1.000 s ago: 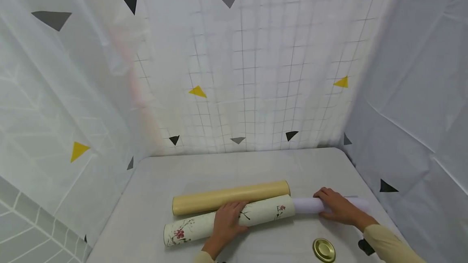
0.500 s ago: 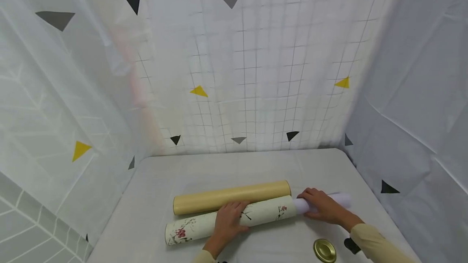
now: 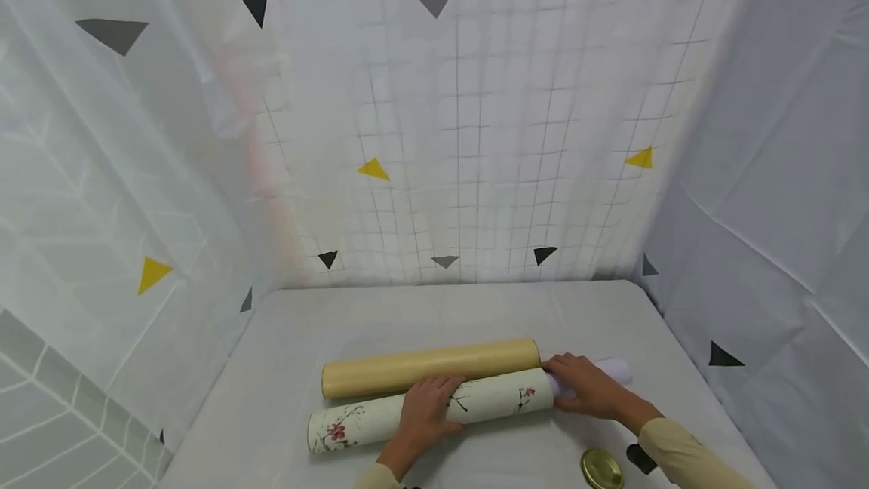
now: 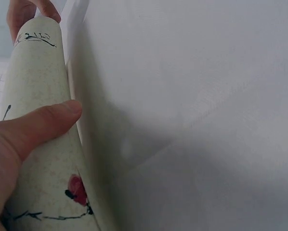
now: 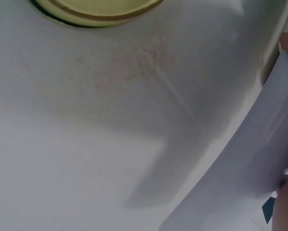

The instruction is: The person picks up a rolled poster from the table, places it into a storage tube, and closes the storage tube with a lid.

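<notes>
Paper roll [image 3: 614, 370] held at the mouth of the flowered tube [image 3: 502, 397]

The left grip [image 3: 428, 410] curls around the flowered tube, with the thumb on the near side — probably so that it does not roll on the counter [image 3: 285, 353]. The right grip [image 3: 587, 387] pinches the paper roll just beside the tube's mouth, I suppose for aligning both. Beyond the left grip lies a yellow tube [image 3: 434, 368]; whether the two tubes touch, I cannot tell. Nearer the person than the right grip — and apart from it — lies a gold lid [image 3: 601, 468], cut off in the right wrist view. How deep the roll reaches inside is hidden.
</notes>
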`<state>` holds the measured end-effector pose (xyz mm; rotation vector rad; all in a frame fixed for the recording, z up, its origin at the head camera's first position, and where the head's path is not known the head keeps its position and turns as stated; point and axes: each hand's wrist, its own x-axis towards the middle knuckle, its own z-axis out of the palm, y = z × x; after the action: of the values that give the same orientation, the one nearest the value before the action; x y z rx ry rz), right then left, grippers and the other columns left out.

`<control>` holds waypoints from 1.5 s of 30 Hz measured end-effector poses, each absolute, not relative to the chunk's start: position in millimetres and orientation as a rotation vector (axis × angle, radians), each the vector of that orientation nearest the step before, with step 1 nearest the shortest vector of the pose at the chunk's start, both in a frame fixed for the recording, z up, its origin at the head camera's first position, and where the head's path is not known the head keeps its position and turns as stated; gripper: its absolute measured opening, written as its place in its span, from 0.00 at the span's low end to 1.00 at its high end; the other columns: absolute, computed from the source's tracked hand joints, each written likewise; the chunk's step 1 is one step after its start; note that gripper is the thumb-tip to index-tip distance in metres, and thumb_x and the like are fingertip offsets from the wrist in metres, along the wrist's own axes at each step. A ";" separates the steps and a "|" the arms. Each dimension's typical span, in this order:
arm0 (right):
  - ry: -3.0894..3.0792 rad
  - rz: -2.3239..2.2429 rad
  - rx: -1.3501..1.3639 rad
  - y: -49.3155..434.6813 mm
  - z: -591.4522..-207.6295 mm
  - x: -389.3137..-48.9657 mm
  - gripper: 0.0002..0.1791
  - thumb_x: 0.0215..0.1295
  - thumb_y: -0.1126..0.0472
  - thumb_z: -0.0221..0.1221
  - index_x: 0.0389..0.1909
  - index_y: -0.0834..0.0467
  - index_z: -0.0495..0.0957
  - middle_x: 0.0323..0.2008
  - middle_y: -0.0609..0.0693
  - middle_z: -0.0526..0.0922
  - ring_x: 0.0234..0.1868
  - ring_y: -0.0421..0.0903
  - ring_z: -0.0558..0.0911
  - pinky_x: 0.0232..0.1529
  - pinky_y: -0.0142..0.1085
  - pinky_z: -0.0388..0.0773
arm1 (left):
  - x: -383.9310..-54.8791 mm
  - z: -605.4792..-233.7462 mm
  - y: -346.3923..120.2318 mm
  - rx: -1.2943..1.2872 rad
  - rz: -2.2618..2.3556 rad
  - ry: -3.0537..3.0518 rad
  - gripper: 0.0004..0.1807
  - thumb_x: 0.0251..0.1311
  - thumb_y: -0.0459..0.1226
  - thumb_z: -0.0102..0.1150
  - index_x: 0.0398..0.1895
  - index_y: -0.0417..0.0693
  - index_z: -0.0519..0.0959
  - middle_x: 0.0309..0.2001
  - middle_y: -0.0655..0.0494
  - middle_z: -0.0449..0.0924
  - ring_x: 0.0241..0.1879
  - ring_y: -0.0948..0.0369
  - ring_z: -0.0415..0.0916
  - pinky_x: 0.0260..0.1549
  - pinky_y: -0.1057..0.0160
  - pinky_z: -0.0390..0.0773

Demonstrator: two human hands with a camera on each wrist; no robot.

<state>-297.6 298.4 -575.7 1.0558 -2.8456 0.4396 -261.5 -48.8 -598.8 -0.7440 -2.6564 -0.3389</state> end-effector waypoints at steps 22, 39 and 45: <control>-2.902 0.371 0.699 344.2 -591.1 -284.1 0.51 0.42 0.51 0.82 0.68 0.61 0.69 0.63 0.56 0.77 0.65 0.59 0.73 0.67 0.61 0.64 | -258.1 -601.0 -46.8 -0.723 -0.359 -2.703 0.47 0.29 0.52 0.88 0.62 0.58 0.80 0.54 0.65 0.87 0.53 0.61 0.84 0.50 0.59 0.83; -2.913 0.228 0.415 372.3 -599.8 -284.9 0.32 0.45 0.59 0.80 0.50 0.59 0.77 0.54 0.64 0.77 0.56 0.68 0.76 0.48 0.67 0.76 | -260.2 -599.8 -49.2 -0.745 -0.348 -2.637 0.47 0.27 0.53 0.89 0.60 0.56 0.81 0.53 0.64 0.88 0.53 0.62 0.84 0.47 0.60 0.83; -2.978 0.373 0.412 363.2 -595.9 -283.6 0.31 0.49 0.60 0.78 0.54 0.59 0.76 0.54 0.63 0.77 0.52 0.64 0.81 0.45 0.61 0.80 | -259.1 -601.4 -48.7 -0.744 -0.339 -2.638 0.47 0.27 0.53 0.89 0.60 0.57 0.81 0.53 0.65 0.87 0.52 0.62 0.84 0.46 0.60 0.83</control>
<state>-283.6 363.2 -595.9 0.4116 -2.9776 0.3729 -259.1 -48.7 -601.4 -0.7444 -2.6384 -0.3385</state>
